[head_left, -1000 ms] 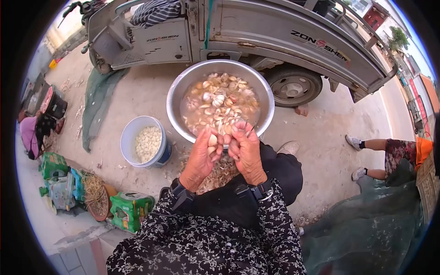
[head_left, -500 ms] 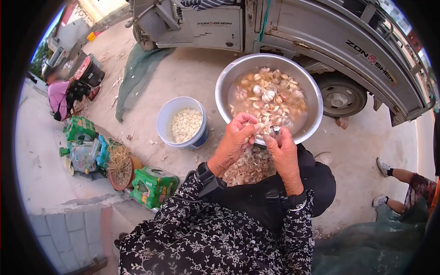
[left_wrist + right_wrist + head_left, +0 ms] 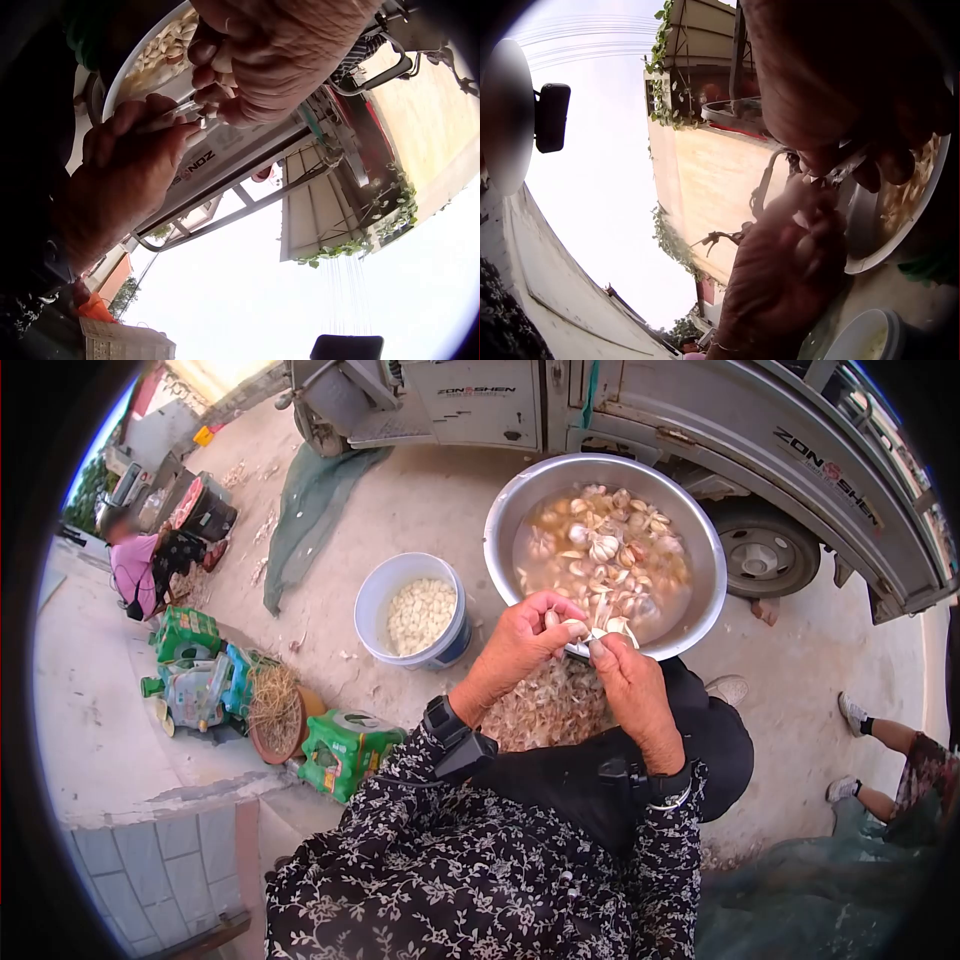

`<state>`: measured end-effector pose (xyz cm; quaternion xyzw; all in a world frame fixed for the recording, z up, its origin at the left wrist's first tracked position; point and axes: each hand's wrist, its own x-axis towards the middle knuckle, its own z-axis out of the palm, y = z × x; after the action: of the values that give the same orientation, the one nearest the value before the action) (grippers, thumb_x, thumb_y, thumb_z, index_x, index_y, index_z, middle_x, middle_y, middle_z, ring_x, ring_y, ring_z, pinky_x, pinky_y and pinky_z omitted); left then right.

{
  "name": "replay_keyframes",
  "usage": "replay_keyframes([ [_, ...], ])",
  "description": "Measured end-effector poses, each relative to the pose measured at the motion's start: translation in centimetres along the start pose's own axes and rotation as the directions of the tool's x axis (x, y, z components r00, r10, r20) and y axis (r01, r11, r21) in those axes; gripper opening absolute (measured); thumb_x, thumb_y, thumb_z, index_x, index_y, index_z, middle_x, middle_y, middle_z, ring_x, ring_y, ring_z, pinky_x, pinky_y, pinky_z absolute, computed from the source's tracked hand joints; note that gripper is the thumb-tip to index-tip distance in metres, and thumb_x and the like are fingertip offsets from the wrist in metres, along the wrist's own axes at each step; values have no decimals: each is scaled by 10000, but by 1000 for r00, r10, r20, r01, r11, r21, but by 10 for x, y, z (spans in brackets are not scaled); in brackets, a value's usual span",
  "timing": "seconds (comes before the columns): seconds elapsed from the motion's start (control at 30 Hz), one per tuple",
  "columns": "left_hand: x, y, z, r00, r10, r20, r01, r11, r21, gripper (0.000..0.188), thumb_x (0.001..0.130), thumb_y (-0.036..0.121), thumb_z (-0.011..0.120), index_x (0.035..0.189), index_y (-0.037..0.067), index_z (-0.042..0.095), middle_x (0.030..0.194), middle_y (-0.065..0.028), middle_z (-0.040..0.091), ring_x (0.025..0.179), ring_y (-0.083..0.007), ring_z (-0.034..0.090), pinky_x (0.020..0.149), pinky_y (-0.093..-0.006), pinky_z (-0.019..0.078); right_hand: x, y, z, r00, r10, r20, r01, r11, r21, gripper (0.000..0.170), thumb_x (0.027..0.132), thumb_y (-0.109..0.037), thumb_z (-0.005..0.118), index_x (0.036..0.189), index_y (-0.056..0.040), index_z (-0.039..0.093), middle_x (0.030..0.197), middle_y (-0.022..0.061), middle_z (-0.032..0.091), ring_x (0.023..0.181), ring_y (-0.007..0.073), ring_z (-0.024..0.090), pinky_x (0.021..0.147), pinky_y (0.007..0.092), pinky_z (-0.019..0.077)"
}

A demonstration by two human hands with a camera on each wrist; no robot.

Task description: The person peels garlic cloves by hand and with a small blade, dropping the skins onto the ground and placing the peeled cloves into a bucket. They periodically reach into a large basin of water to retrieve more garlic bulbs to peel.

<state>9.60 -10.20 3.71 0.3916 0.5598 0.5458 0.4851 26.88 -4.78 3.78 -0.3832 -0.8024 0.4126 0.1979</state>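
My left hand pinches a garlic clove at the near rim of a metal basin. Opposite it, my right hand grips a small knife, whose thin blade shows in the left wrist view. The fingertips of both hands meet around the clove, and pale loose skin sticks up beside the right thumb. Unpeeled garlic soaks in cloudy water in the basin. To the left, a white bucket holds peeled white cloves.
Garlic skins lie heaped below my hands. A grey cargo tricycle stands behind the basin. Green-wrapped packs and a pot of straw are at left. One person sits far left; another person's legs show at right.
The head view has swung left, so the basin and bucket sit further right. My hands have shifted from palms raised together to fingertips working at the clove, with skin now sticking up.
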Motion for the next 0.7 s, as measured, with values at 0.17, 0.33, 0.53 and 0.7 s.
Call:
replay_keyframes([
  [0.17, 0, -1, -3, 999, -36, 18, 37, 998, -54, 181, 857, 176, 673, 978, 71, 588, 709, 48, 549, 598, -7, 489, 516, -147, 364, -1, -1, -1, 1000, 17, 7, -17, 1000, 1, 273, 951, -323, 469, 954, -62, 547, 766, 197, 615, 764, 413, 599, 651, 493, 444],
  [0.33, -1, 1, -6, 998, -50, 46, 51, 998, -23, 191, 858, 185, 679, 980, 74, 582, 698, 51, 547, 604, -6, 499, 513, -146, 367, -1, -2, -2, 1000, -1, 15, 1, 1000, -11, 258, 948, -304, 481, 951, -59, 561, 768, 194, 618, 761, 407, 600, 655, 484, 447],
  [0.53, -3, -9, -11, 993, -87, 79, 91, 994, -59, 169, 868, 174, 670, 951, 76, 561, 705, 41, 552, 585, -9, 484, 488, -145, 358, -2, -2, 0, 999, -14, 42, 15, 1000, -18, 269, 941, -307, 496, 959, -53, 580, 761, 189, 620, 746, 399, 600, 644, 485, 442],
  [0.7, -6, -7, -14, 979, -105, 177, 170, 899, -405, 151, 906, 164, 624, 951, 53, 532, 756, -12, 560, 533, -30, 451, 457, -145, 342, -4, -4, 0, 992, -120, 31, 120, 993, 14, 215, 930, -253, 532, 953, -49, 597, 727, 183, 607, 709, 382, 601, 610, 455, 448],
])
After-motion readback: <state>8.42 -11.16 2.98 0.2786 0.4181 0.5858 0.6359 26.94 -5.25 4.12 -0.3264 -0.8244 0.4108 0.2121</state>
